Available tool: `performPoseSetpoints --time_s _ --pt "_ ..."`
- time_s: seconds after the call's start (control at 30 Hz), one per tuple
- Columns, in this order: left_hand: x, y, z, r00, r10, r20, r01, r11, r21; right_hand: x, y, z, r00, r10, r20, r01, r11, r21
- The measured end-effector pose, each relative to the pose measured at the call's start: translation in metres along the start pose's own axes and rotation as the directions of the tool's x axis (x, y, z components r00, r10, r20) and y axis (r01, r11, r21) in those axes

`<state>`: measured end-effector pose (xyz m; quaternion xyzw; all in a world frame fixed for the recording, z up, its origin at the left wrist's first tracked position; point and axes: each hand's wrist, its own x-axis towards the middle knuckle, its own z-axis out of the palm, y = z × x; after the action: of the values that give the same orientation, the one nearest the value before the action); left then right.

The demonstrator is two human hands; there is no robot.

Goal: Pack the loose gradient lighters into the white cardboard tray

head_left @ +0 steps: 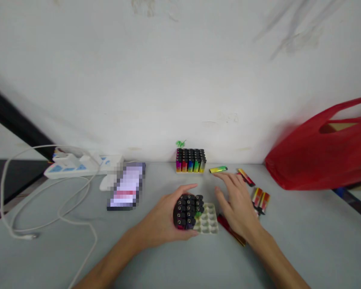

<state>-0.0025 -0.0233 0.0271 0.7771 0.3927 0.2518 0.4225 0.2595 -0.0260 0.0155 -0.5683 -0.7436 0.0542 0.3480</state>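
Observation:
My left hand [164, 218] curls round several upright black-topped lighters [185, 210] standing in the left part of a pale tray [209, 218]. The tray's right part shows bare round pockets. With fingers stretched out and apart, my right hand [236, 200] hangs over the table, nothing in its grasp. Its fingertips are close to a yellow-green lighter [218, 169] lying flat; whether they touch it I cannot tell. Partly beneath that hand lies a red and gold lighter [233, 231]. Loose lighters lie to its right, among them a red-yellow one [246, 177] and a pair [261, 198].
A full block of multicoloured lighters [191, 161] stands by the wall, a small green piece [180, 143] behind it. On the left are a phone [128, 186], a power strip [78, 165] and looping white cables [60, 214]. A red bag [313, 156] sits at the right.

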Motion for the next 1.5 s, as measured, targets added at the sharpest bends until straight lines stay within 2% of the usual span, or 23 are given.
performPoseSetpoints --time_s 0.17,0.33,0.6,0.77,0.9,1.0,1.1,1.17,1.27,1.4,1.43,1.5 --pt "0.0 0.0 0.0 1.0 0.007 0.0 -0.007 1.0 -0.017 0.009 0.018 0.013 0.995 0.05 0.088 -0.021 0.953 -0.303" --pt "0.0 -0.001 0.0 1.0 -0.011 -0.002 0.011 1.0 -0.013 0.017 0.028 0.015 0.976 0.063 0.206 0.012 0.938 -0.345" --pt "0.0 -0.001 0.001 1.0 -0.015 -0.011 0.015 1.0 -0.007 0.014 0.023 0.0 0.949 -0.116 0.294 0.156 0.981 -0.116" --pt "0.0 0.001 0.001 1.0 -0.007 -0.013 0.007 1.0 0.001 0.009 0.015 0.0 0.947 -0.139 0.291 0.168 0.983 -0.078" --pt "0.0 0.001 0.001 1.0 -0.006 -0.017 0.006 1.0 0.013 0.007 0.009 0.001 0.96 -0.105 0.261 0.084 0.992 0.089" --pt "0.0 0.0 0.001 1.0 0.001 -0.015 -0.001 1.0 0.008 0.005 0.004 0.002 0.983 -0.04 0.179 -0.009 0.964 0.266" --pt "0.0 -0.001 0.001 1.0 0.018 -0.012 -0.018 1.0 -0.003 0.005 0.0 0.005 0.992 0.097 0.076 -0.12 0.908 0.401" --pt "0.001 0.0 0.0 1.0 0.024 -0.003 -0.024 1.0 -0.016 0.006 -0.002 0.006 0.978 0.198 0.065 -0.203 0.842 0.499" --pt "0.001 0.001 0.0 1.0 0.023 0.011 -0.023 0.999 -0.031 0.008 -0.003 0.004 0.948 0.295 0.12 -0.301 0.709 0.638" --pt "0.0 0.001 0.0 1.0 0.021 0.005 -0.021 0.999 -0.025 0.01 -0.006 0.001 0.918 0.345 0.197 -0.371 0.565 0.737" --pt "0.0 0.002 0.001 1.0 0.019 0.003 -0.019 0.999 -0.027 0.01 -0.007 0.001 0.911 0.35 0.218 -0.381 0.51 0.772" --pt "0.0 0.002 0.001 1.0 0.014 0.004 -0.014 0.999 -0.04 0.01 -0.011 0.002 0.89 0.362 0.279 -0.405 0.341 0.849"
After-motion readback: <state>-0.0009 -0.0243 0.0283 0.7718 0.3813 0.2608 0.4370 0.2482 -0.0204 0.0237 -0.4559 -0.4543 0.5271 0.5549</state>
